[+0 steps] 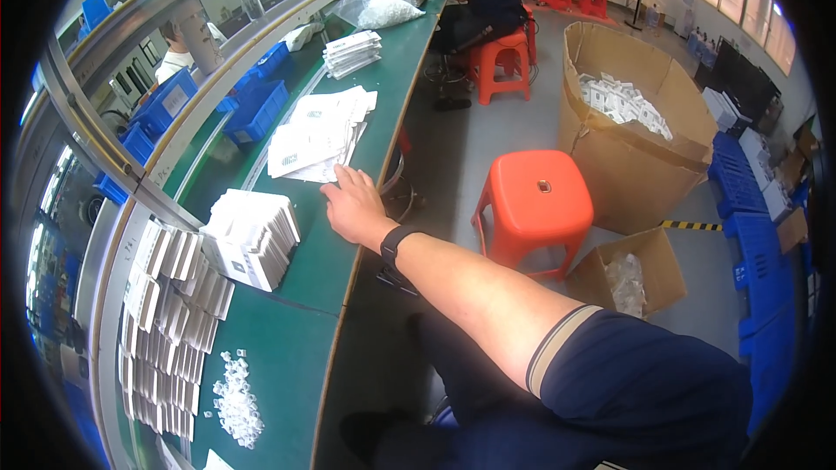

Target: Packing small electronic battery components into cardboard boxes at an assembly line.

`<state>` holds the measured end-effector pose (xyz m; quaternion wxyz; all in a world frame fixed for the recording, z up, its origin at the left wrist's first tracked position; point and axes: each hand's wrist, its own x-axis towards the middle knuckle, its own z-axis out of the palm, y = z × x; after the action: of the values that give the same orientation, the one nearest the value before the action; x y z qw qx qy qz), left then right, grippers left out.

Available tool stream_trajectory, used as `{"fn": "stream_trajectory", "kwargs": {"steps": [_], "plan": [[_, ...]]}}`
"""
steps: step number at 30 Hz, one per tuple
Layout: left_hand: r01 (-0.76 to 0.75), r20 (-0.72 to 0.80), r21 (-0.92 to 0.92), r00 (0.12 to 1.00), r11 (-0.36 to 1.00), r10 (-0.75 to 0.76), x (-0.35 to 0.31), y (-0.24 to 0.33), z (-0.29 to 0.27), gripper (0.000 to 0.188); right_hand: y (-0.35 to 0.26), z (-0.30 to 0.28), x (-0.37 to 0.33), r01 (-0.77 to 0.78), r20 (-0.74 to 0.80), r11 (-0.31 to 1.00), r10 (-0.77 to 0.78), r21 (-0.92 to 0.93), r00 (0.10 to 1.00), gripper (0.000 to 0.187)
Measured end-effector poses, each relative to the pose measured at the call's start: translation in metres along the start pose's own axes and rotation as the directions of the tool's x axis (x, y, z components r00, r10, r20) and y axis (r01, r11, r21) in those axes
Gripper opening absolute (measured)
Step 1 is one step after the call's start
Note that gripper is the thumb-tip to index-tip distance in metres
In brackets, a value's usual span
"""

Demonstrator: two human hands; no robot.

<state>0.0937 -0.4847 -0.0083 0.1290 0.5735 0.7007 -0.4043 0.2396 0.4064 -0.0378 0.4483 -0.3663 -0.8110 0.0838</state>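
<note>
One hand only shows: my right hand (pixel 355 206), stretched far out over the green curved workbench (pixel 287 357); my left is out of view. Its fingertips are partly hidden against the loose heap of flat white paper packets (pixel 318 135), so I cannot tell whether they grip a sheet or merely touch the near edge. The fingers lie spread and flat, palm down, closed on nothing I can see. Nearer, to the left, sits a stack of white cards (pixel 251 236).

navy short sleeve (pixel 644 374) (pale striped cuff); black wristband (pixel 392 242)
</note>
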Motion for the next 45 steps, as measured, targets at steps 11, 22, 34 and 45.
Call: {"fn": "stream_trajectory", "kwargs": {"steps": [11,22,34,45], "plan": [[-0.141,-0.075,-0.120,0.988,0.983,0.132,0.016,0.020,-0.047,0.057,0.001,-0.001,0.001,-0.009,0.052,0.999,0.012,-0.050,0.999,0.034],[-0.286,-0.162,-0.225,0.954,0.931,0.254,0.039,0.036,-0.101,0.054,0.001,-0.002,0.001,-0.009,0.068,0.999,0.012,-0.046,0.998,0.033],[-0.433,-0.277,-0.309,0.893,0.847,0.355,0.071,0.044,-0.163,0.052,0.001,-0.002,0.002,-0.021,0.076,0.999,0.024,-0.048,0.997,0.034],[-0.558,-0.378,-0.367,0.821,0.744,0.429,0.101,0.048,-0.225,0.050,0.000,-0.003,0.002,0.006,0.064,0.999,-0.003,-0.041,0.998,0.033]]}}
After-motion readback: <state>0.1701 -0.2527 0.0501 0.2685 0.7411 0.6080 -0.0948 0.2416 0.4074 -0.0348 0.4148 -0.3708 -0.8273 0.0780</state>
